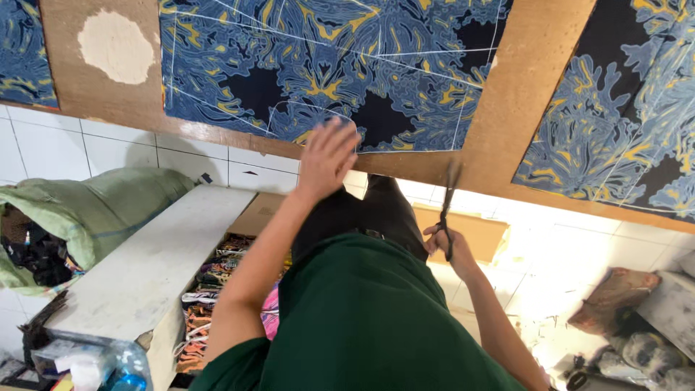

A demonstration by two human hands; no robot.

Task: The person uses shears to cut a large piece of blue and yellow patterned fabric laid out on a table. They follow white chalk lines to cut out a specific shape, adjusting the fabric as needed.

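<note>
Scissors [449, 210] hang gripped in our right hand [443, 242], below the board's near edge. Our left hand [327, 156], fingers spread and empty, presses the blue patterned fabric [318, 65] at that edge; we judge flattening along the chalk lines helps.

A floor of glossy white square tiles [557, 268] brightly reflects the light beside a long brown wooden work board [521, 101]. A pale grey bench [152, 261] stands near a slumped green woven sack [94, 210], with a flat cardboard box [481, 233] nearby.
</note>
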